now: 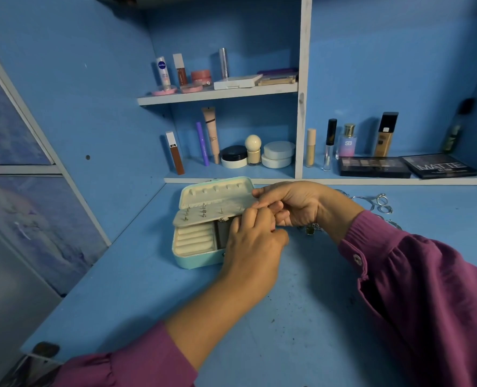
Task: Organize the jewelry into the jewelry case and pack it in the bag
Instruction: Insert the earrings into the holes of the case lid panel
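A turquoise jewelry case [192, 261] lies open on the blue desk, its cream lid [215, 191] tipped back. Several studs are pinned in its cream earring panel [195, 215], which stands over the ring rolls [195, 238]. My right hand [296, 205] grips the panel's right edge, thumb on top. My left hand [251, 238] hovers over the case's right half. Its curled fingertips meet the right hand's fingers at the panel and pinch something small that is hidden. Silver chains and rings [379, 202] lie loose to the right, and a dark pendant [310, 229] sits under my right wrist. No bag is in view.
Behind the desk [301, 317], a low shelf carries makeup tubes, jars and two dark palettes [374, 166]. A higher shelf [217, 94] holds more cosmetics. A blue side wall stands to the left, and the desk's edge runs diagonally down the left.
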Action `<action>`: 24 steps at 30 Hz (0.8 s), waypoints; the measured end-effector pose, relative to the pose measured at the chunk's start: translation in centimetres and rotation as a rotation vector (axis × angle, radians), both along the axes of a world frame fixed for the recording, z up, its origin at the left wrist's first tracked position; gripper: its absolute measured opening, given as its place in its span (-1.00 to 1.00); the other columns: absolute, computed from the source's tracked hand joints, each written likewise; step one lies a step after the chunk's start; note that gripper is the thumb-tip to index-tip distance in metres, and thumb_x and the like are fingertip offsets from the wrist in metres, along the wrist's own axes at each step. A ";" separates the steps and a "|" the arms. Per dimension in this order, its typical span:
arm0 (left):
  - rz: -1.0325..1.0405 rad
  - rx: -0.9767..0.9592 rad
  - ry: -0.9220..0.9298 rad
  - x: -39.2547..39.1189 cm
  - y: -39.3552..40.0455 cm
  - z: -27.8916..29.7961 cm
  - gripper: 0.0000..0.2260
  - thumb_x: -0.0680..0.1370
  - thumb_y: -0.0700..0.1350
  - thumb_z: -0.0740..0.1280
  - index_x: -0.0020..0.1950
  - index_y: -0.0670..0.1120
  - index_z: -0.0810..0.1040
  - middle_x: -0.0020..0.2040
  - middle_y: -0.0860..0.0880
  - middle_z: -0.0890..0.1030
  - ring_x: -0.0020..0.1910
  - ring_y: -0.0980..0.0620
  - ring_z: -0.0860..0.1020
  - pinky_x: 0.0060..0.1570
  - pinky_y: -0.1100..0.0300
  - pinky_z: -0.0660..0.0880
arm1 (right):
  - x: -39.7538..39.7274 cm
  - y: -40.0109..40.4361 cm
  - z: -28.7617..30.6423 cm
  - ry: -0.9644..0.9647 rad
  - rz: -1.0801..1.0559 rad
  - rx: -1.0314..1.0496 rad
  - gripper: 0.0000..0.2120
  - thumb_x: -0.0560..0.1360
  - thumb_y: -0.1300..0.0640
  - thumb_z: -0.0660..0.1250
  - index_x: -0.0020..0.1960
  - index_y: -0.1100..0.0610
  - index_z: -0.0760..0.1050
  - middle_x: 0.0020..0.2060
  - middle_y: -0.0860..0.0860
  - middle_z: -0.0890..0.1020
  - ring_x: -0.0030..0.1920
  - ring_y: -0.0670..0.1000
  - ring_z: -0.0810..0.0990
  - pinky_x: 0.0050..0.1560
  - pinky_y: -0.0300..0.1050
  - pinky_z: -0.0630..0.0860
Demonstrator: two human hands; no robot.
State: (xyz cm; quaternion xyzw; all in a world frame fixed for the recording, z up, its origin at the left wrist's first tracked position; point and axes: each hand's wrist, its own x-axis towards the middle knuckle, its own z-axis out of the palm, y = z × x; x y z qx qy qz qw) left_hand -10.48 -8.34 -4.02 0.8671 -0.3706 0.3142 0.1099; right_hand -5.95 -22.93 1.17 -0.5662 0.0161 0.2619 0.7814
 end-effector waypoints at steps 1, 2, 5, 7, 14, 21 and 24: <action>0.002 -0.003 0.000 0.0 0.0 0.0 -0.79 0.22 -0.17 0.55 -0.26 0.05 0.61 -0.09 0.02 0.49 -0.02 -0.03 0.36 -0.13 0.11 0.39 | 0.0 0.0 0.0 0.000 0.001 0.001 -0.78 0.40 0.38 0.25 -0.19 0.08 0.36 -0.61 -0.07 0.34 -0.64 -0.19 0.30 -0.64 -0.44 0.15; 0.010 -0.003 -0.002 0.0 0.0 0.0 -0.80 0.23 -0.16 0.55 -0.25 0.05 0.61 -0.08 0.02 0.50 -0.02 -0.03 0.35 -0.14 0.11 0.41 | 0.0 0.0 0.0 0.001 0.001 0.004 -0.78 0.41 0.39 0.24 -0.19 0.07 0.35 -0.60 -0.07 0.34 -0.64 -0.19 0.30 -0.63 -0.44 0.15; 0.035 0.009 -0.032 -0.1 0.1 0.2 -0.85 0.28 -0.11 0.54 -0.25 0.02 0.61 -0.09 0.02 0.49 -0.03 -0.02 0.34 -0.14 0.12 0.39 | 0.0 0.0 0.0 0.007 -0.003 0.009 -0.74 0.50 0.41 0.17 -0.20 0.07 0.34 -0.59 -0.07 0.35 -0.63 -0.19 0.30 -0.63 -0.44 0.14; 0.034 0.020 -0.060 0.0 0.2 0.1 -0.88 0.28 -0.13 0.53 -0.30 0.01 0.61 -0.12 0.03 0.46 -0.05 -0.02 0.34 -0.13 0.13 0.29 | -0.1 0.0 0.1 0.007 -0.004 0.010 -0.74 0.49 0.42 0.18 -0.20 0.07 0.34 -0.59 -0.07 0.36 -0.63 -0.19 0.31 -0.63 -0.44 0.13; 0.053 0.028 -0.076 0.0 0.1 -0.1 -0.84 0.24 -0.17 0.55 -0.35 0.00 0.58 -0.13 0.03 0.47 -0.07 -0.03 0.34 -0.16 0.13 0.31 | -0.1 0.1 0.1 -0.010 0.014 0.007 -0.76 0.36 0.38 0.26 -0.20 0.07 0.34 -0.59 -0.08 0.34 -0.64 -0.19 0.30 -0.64 -0.44 0.16; 0.067 0.010 -0.041 -0.3 -0.2 0.1 -0.83 0.32 0.07 0.52 -0.31 0.02 0.60 -0.12 0.02 0.49 -0.03 -0.02 0.35 -0.11 0.12 0.27 | 0.0 0.1 0.0 -0.018 0.011 0.004 -0.76 0.34 0.38 0.28 -0.19 0.07 0.34 -0.58 -0.07 0.33 -0.63 -0.19 0.30 -0.65 -0.44 0.16; 0.091 0.010 -0.045 -0.4 -0.4 0.2 -0.81 0.31 0.04 0.52 -0.33 0.00 0.58 -0.13 0.00 0.51 -0.04 -0.03 0.35 -0.14 0.11 0.29 | 0.0 0.0 0.0 -0.018 0.007 -0.004 -0.76 0.33 0.38 0.29 -0.18 0.08 0.35 -0.57 -0.07 0.34 -0.63 -0.19 0.30 -0.64 -0.44 0.16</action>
